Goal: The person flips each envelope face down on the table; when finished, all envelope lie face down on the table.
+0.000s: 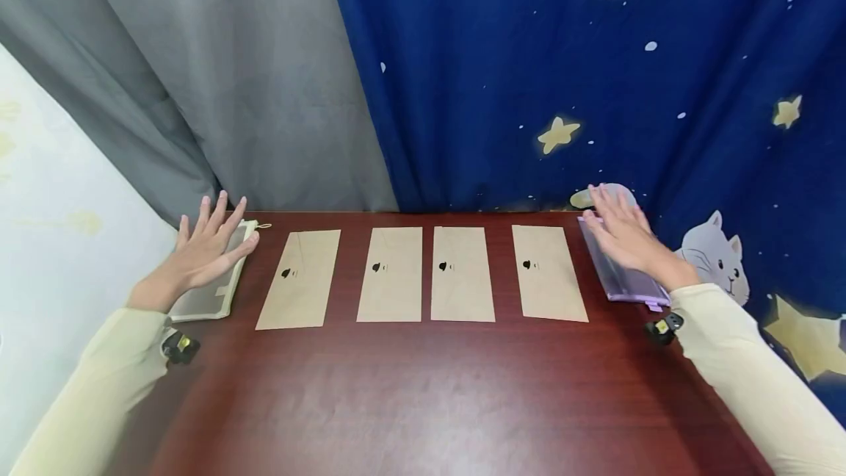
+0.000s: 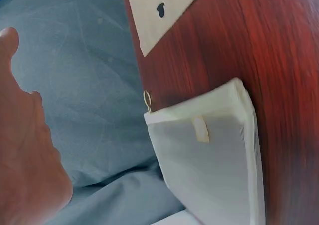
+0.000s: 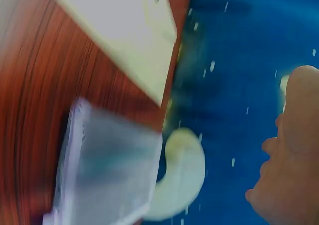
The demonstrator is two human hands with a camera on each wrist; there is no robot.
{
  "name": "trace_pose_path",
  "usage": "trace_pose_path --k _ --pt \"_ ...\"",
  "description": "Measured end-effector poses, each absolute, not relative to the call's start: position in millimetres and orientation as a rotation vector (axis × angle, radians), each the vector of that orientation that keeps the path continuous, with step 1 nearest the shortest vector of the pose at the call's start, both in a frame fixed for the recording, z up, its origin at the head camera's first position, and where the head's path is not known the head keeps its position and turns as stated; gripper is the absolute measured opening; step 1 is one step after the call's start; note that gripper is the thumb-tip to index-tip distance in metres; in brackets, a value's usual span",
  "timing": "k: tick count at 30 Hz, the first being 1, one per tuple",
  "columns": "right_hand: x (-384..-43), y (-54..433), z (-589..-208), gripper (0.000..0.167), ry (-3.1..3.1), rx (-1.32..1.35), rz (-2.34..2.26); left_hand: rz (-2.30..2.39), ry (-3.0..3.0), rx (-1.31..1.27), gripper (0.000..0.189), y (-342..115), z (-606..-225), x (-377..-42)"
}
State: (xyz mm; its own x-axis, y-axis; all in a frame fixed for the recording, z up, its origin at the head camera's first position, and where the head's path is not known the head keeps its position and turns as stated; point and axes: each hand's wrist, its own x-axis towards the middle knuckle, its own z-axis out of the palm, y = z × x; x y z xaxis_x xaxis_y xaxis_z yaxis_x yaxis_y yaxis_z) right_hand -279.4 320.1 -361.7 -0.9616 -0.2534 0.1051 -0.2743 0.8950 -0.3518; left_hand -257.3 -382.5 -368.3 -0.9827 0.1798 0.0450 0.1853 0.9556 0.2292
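My left hand (image 1: 208,244), fingers spread and straight, is raised over a white-edged zip pouch (image 1: 205,300) at the table's left end. In the left wrist view that pouch (image 2: 204,160) shows a pale tab and a small cord loop, with the hand (image 2: 30,150) apart from it. On the right, my right hand (image 1: 628,233) is held up with straight fingers above a purple-edged clear pouch (image 1: 621,278). The right wrist view is blurred; the purple pouch (image 3: 114,165) lies on the table there, away from the hand (image 3: 294,150). Neither hand holds anything.
Several beige paper sheets, each with a small black hat print, lie in a row between the pouches, from the leftmost sheet (image 1: 300,281) to the rightmost sheet (image 1: 550,285). Behind the dark red table (image 1: 423,395) hang a grey curtain (image 1: 264,94) and a blue star-patterned curtain (image 1: 476,94).
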Motion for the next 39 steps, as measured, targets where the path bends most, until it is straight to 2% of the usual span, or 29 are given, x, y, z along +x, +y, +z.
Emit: trace_pose_path --k 11,18,26,33,39 --pt "-291 252 -382 0.064 -3.01 0.561 0.718 -0.507 -3.153 -0.296 0.082 -365 -377 -253" --pt "-303 215 -388 0.068 -2.972 0.613 0.934 -0.593 -3.168 -0.307 0.081 -361 -379 -247" --pt "-306 151 -391 0.065 -2.843 0.698 1.663 -0.774 -3.177 -0.261 0.083 -359 -377 -246" --pt "-303 81 -396 0.079 -2.714 0.641 2.321 -0.8 -3.236 -0.116 0.09 -350 -381 -249" --pt "-297 26 -401 0.081 -2.44 0.622 2.874 -0.968 -3.315 0.01 0.097 -337 -380 -250"
